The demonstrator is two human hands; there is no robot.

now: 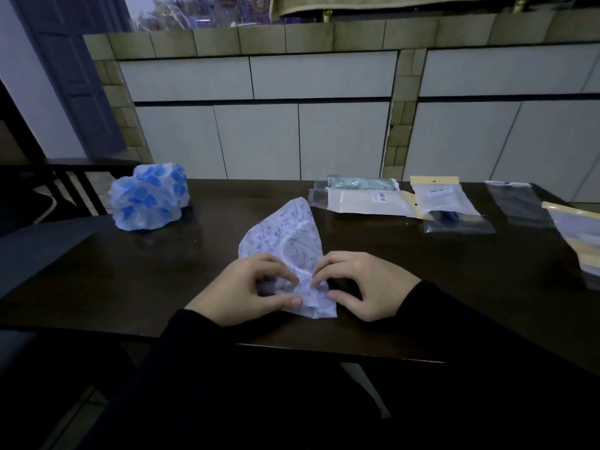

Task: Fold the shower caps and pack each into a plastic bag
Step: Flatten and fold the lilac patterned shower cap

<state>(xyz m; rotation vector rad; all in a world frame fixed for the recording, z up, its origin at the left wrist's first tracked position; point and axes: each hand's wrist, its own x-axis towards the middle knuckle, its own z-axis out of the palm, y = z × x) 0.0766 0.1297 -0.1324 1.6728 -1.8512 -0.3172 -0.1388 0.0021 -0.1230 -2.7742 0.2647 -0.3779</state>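
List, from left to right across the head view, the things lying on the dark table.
Blue-flowered shower cap → purple-patterned shower cap, gripped by left hand and right hand → white packet → yellow-topped bag → clear empty bag → bag at the right edge.

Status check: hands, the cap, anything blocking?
Left hand and right hand both pinching purple-print shower cap, partly folded on table. Blue-print shower cap waits far left. Plastic bags far right. Nothing blocking.

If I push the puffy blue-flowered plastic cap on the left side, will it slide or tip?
The puffy blue-flowered plastic shower cap is thin, crinkled film holding air, so it probably dents first, then slides lightly on the glossy dark wooden table. Its wide, low, soft base makes tipping or rolling unlikely.
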